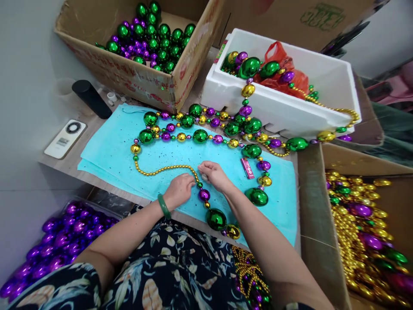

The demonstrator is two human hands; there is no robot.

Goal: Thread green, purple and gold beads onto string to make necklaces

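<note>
A garland of shiny green, purple and gold beads [200, 136] lies looped over a light blue cloth [112, 142]. From its left end a run of small gold beads [161, 169] curves between my hands, then meets a purple bead [204, 195] and a large green bead [216, 219] near the front edge. My left hand [180, 190], with a green bangle on the wrist, has curled fingers whose tips are at this strand. Just right of it, my right hand [214, 174] is closed in a pinch; what it holds is too small to make out.
A cardboard box [142, 82] of green and purple beads and a white foam box [277, 103] with a red bag stand behind. At right is a box of gold beads [361, 241]; purple beads [61, 241] are lower left. A phone [65, 138] and black cylinder [91, 99] are left.
</note>
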